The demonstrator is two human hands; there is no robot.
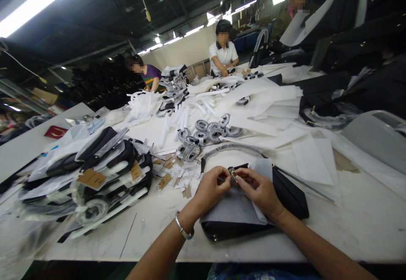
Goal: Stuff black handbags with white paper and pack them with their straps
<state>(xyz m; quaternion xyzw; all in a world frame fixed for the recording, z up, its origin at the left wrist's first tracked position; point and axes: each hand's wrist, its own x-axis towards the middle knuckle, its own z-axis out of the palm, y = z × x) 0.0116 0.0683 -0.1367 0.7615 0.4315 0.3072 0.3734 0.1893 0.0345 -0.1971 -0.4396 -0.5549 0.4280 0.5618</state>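
Note:
A black handbag [292,191] lies on the table in front of me, its arched handle [234,146] wrapped in clear film and pointing away. White tissue paper [230,210] covers much of the bag's front. Over the bag's upper edge, my left hand [215,182] and my right hand [258,189] meet, fingertips pinched on a small shiny metal fitting [232,174]. Its exact kind is too small to tell. The right hand also rests against the tissue paper. A silver bangle [184,227] circles my left wrist.
Stacked black bags [127,153] with brown tags lie to the left. Several coiled, film-wrapped straps [216,134] and scattered paper tags [177,174] are beyond the handbag. White paper sheets [312,157] spread at the right. Two people [223,53] work across the table.

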